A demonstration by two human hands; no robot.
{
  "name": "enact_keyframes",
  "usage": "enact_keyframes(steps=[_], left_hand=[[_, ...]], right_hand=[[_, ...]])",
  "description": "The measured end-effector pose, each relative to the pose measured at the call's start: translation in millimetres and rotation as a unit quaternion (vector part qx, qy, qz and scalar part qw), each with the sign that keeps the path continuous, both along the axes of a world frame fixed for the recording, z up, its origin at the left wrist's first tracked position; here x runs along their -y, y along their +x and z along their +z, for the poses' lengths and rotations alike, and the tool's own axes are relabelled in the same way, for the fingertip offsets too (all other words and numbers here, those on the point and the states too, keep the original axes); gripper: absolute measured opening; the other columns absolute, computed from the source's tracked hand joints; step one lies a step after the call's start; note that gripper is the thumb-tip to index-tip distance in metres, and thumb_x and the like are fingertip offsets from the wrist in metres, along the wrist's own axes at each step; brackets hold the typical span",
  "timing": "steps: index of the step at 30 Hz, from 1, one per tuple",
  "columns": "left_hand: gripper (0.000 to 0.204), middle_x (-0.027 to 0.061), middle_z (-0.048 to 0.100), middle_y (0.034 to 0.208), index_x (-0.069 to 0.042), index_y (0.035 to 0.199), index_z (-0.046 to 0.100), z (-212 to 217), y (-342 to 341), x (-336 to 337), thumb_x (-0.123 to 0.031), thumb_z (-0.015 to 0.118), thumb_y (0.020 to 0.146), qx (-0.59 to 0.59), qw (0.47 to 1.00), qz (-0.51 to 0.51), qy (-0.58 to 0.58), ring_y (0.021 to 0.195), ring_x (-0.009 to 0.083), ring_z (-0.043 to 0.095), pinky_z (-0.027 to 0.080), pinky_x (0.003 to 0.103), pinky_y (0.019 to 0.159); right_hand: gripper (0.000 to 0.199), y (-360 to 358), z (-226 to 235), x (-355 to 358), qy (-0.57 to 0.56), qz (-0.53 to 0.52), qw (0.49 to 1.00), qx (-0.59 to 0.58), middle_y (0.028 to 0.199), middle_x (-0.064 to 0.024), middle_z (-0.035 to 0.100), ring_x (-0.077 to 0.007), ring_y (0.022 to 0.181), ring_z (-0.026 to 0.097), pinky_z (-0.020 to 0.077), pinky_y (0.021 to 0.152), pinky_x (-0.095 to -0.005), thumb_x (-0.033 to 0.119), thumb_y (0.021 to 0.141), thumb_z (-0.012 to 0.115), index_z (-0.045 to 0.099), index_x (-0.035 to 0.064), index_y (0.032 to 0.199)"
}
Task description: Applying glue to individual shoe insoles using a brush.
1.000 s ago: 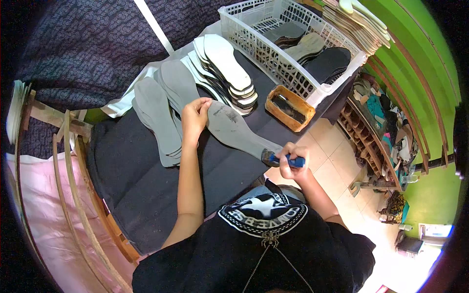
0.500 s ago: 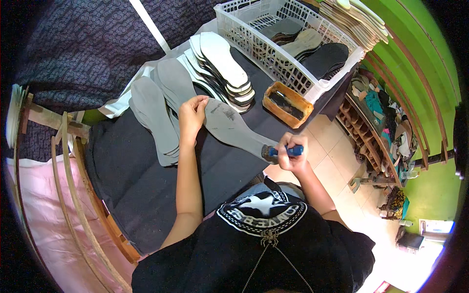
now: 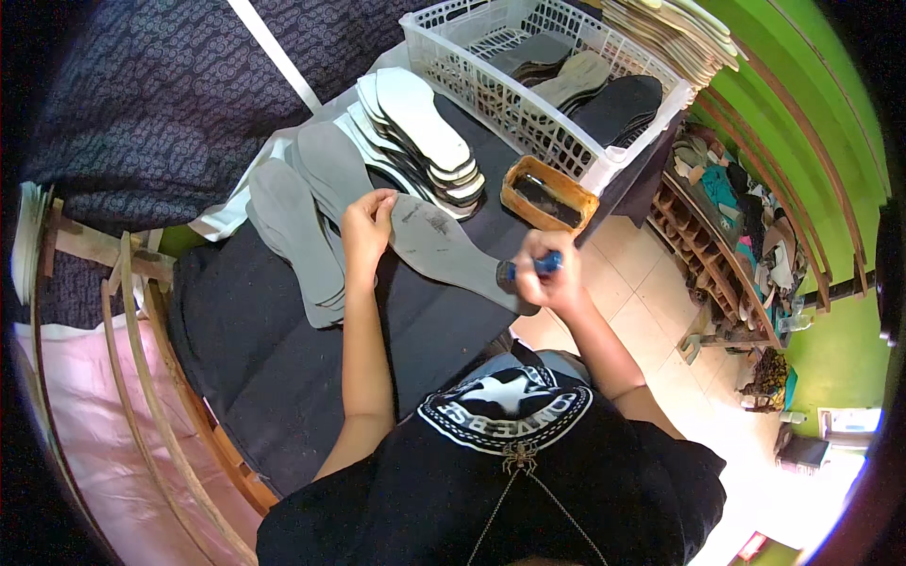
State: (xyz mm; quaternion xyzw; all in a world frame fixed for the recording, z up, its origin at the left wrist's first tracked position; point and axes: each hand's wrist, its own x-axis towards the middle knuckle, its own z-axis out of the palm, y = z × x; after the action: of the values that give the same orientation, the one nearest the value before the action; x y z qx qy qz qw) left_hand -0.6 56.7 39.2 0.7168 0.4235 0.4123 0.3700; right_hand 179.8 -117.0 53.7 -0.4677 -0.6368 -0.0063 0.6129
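A grey shoe insole (image 3: 442, 247) with dark smears lies slantwise over the black-covered table. My left hand (image 3: 366, 233) pinches its upper left edge between thumb and fingers. At the insole's narrower, lower right end, my right hand (image 3: 559, 283) is closed around the blue handle of a brush (image 3: 546, 262). The brush's dark head rests at the insole's edge; its exact contact is blurred. Left of my left forearm lie overlapping grey insoles (image 3: 294, 236). Beyond the held insole is a stack of white insoles (image 3: 422, 118).
An open yellowish container (image 3: 517, 209) with dark contents stands right of the white stack. Behind it, a white plastic crate (image 3: 604, 165) holds more insoles. Cut pieces (image 3: 675, 38) are piled at the far right. A cluttered wooden rack (image 3: 708, 250) stands past the table's right edge.
My right hand and the brush have moved up and slightly left along the insole, exposing its lower right tip. My left hand keeps its pinch. The whole view has shifted slightly.
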Motion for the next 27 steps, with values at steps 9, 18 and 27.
enact_keyframes(steps=[9, 18, 27], left_hand=[[0.015, 0.0089, 0.061, 0.065, 0.002, 0.083, 0.06, 7.8, -0.9, 3.5, -0.01, 0.053, 0.077, 0.003, 1.0, 0.015, 0.006, 0.051, 0.0087, 0.05, 0.04, 0.022, 0.05], [0.016, 0.0097, 0.061, 0.066, 0.002, 0.083, 0.06, -1.2, -0.1, -0.6, -0.011, 0.053, 0.077, 0.03, 1.0, -0.006, 0.0, 0.055, 0.01, 0.054, 0.04, 0.022, 0.052], [0.015, 0.0105, 0.062, 0.069, 0.001, 0.083, 0.06, 8.8, -1.8, 2.3, -0.01, 0.053, 0.076, -0.048, 0.999, 0.019, -0.012, 0.057, 0.0105, 0.055, 0.041, 0.023, 0.053]], right_hand=[[0.027, 14.1, 1.0, 36.0, -0.036, -0.005, 0.999, 0.013, 0.052, -0.0063, 0.043, -0.0189, 0.037, 0.043, 0.0354, 0.036, -0.0282, -0.005, 0.061, 0.05, 0.032, 0.0036, 0.078], [0.025, -5.1, 21.6, -4.5, -0.075, -0.029, 0.996, -0.038, 0.057, -0.0062, 0.05, -0.0205, 0.047, 0.053, 0.0423, 0.046, -0.0286, 0.004, 0.065, 0.054, 0.037, 0.004, 0.083], [0.027, 13.0, -8.9, 25.2, -0.048, 0.018, 0.993, -0.105, 0.06, -0.0047, 0.043, -0.0126, 0.054, 0.049, 0.0411, 0.05, -0.0254, -0.003, 0.066, 0.052, 0.033, 0.0052, 0.083]])
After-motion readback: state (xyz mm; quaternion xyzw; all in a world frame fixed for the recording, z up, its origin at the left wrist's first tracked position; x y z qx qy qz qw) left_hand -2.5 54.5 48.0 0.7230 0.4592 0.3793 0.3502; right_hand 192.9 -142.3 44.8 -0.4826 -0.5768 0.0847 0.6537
